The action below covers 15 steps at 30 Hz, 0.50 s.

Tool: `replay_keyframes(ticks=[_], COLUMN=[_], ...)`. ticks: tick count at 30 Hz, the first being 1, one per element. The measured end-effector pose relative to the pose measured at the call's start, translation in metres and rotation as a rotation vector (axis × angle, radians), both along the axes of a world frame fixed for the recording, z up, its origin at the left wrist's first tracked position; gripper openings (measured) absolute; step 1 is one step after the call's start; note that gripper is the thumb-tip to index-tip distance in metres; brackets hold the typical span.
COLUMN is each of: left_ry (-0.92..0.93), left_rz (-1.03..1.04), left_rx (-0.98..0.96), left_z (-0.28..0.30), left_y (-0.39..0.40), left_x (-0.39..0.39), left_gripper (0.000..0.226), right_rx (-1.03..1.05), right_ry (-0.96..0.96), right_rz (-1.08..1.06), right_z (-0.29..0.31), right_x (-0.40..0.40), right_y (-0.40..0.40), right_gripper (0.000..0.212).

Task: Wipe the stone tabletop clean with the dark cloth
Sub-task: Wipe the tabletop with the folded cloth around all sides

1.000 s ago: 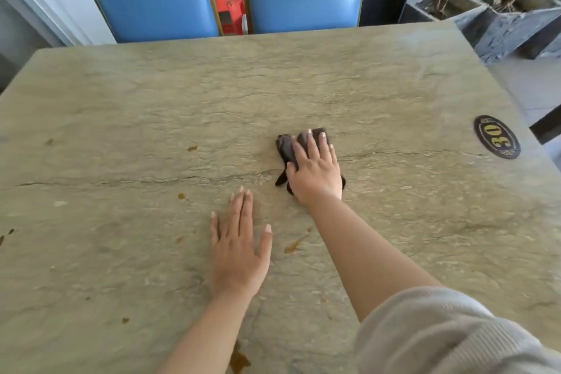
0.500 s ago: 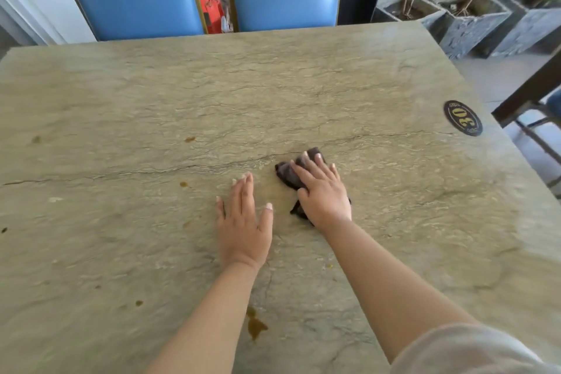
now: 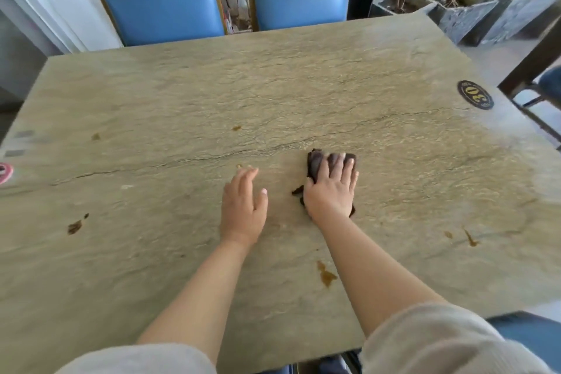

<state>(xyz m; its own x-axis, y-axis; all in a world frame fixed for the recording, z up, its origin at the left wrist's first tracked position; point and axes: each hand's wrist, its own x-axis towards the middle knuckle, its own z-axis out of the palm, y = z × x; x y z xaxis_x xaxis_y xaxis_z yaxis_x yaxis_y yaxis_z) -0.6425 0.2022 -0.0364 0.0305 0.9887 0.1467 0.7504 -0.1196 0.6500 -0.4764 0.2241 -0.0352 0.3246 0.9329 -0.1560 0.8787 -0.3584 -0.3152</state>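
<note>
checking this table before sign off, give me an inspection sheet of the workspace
surface: stone tabletop has brown stains, one between the forearms, others at left and right; long crack across the middle
job's things: dark cloth bunched under the right hand
clutter: oval number plate reading 30 near the right edge
grippers: left hand flat on the stone, empty; right hand pressing the cloth
cables: nothing seen
surroundings: two blue chairs at the far side, stone planters at far right
</note>
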Motion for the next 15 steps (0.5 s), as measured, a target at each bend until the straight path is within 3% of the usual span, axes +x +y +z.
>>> replay_keyframes(ticks=[3, 5, 10, 15], left_ry=[0.154, 0.253, 0.436, 0.542], left_rz=[0.053, 0.112, 0.258, 0.243], left_rx=[0.039, 0.034, -0.081, -0.139], left_z=[-0.006, -0.011, -0.025, -0.027], left_y=[0.017, 0.034, 0.062, 0.064], left_x=[-0.016, -0.028, -0.048, -0.045], left_gripper=[0.056, 0.058, 0.073, 0.077], right_rx=[0.067, 0.099, 0.078, 0.029], right_ry=[-0.023, -0.049, -0.095, -0.119], right_rz=[0.316, 0.360, 0.055, -0.079], right_z=[-0.005, -0.012, -0.015, -0.017], right_x=[-0.041, -0.036, -0.007, -0.008], right_y=[-0.015, -0.009, 0.073, 0.170], right_gripper=[0.065, 0.063, 0.065, 0.065])
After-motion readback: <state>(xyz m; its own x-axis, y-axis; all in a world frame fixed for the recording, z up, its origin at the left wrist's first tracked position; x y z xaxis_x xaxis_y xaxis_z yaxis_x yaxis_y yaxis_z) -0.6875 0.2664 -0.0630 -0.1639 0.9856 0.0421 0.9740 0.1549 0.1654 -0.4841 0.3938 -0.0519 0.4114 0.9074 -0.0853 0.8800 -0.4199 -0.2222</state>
